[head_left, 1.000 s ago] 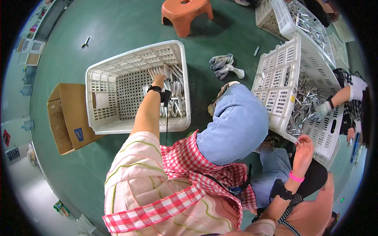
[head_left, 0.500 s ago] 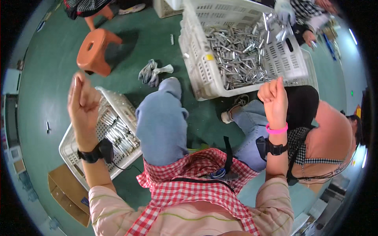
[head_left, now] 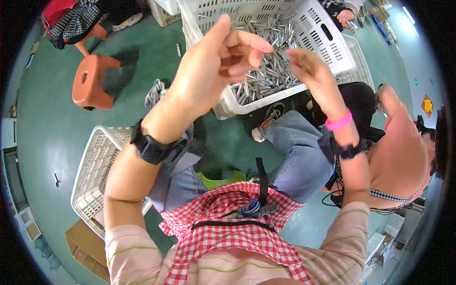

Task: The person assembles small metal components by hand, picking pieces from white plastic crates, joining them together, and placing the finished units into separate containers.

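My left hand [head_left: 213, 64] is raised in front of the large white crate, thumb up and fingers spread, with nothing seen in it. My right hand [head_left: 313, 71] hovers at the crate's near right side, fingers loosely bent and apart, a little blurred, and I see no object in it. Between and beyond the hands lies a heap of short silver metal rods [head_left: 270, 78] inside the large white crate [head_left: 327, 42]. Neither hand appears to touch the rods. Black straps circle both wrists, and a pink band is on the right one.
A smaller white basket [head_left: 90, 180] stands at my left, partly behind my forearm. An orange stool [head_left: 88, 80], grey gloves [head_left: 154, 92] and a cardboard box [head_left: 88, 244] are on the green floor. A person in a peach top [head_left: 399, 156] sits close on my right; another person's hand [head_left: 346, 18] is beyond the crate.
Both hands have moved inward toward the large crate and gone from closed to spread. The view has shifted, and the other person's gloved hand with rods is out of the crate.
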`<move>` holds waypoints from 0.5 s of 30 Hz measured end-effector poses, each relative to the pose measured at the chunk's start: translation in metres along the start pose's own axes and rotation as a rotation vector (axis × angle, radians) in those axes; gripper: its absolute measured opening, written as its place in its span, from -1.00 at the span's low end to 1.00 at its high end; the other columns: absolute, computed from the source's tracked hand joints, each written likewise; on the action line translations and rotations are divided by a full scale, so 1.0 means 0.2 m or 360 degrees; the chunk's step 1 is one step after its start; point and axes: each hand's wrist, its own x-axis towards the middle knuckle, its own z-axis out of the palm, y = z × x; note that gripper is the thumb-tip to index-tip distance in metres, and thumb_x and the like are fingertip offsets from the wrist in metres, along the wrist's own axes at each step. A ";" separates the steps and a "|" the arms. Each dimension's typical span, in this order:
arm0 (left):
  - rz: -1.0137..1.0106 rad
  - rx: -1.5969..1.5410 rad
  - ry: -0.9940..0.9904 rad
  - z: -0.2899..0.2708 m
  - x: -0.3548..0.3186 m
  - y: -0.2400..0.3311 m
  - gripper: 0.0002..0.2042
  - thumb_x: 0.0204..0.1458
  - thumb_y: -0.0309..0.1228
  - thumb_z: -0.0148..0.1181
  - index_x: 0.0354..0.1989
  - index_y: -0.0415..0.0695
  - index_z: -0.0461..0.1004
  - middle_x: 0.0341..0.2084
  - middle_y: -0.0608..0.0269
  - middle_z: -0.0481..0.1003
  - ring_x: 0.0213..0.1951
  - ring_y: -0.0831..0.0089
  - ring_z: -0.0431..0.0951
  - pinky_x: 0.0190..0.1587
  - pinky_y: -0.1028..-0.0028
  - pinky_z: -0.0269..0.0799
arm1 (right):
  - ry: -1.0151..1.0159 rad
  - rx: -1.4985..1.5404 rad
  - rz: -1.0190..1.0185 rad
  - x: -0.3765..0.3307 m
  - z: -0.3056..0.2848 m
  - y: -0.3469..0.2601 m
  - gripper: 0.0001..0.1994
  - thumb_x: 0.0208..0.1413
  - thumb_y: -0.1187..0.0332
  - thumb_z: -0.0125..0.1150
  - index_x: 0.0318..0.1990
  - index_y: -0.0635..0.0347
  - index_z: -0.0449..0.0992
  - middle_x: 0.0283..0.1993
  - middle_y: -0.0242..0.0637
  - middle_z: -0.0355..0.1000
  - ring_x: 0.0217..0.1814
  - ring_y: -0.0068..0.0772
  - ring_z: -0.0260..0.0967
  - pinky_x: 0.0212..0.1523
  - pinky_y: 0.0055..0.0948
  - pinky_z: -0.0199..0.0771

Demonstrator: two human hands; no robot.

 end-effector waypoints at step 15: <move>0.0223 0.0110 0.0435 -0.13 0.04 0.05 -0.69 0.11 -0.49 -0.25 0.00 -0.31 0.27 -0.42 0.35 0.36 -0.59 0.72 0.08 -0.49 0.70 0.01 | -0.2058 -0.1666 0.0263 0.75 0.46 1.43 -0.32 -0.29 0.26 0.30 0.09 0.19 0.23 -0.04 -0.12 0.38 -0.02 -0.16 0.35 -0.04 -0.26 0.33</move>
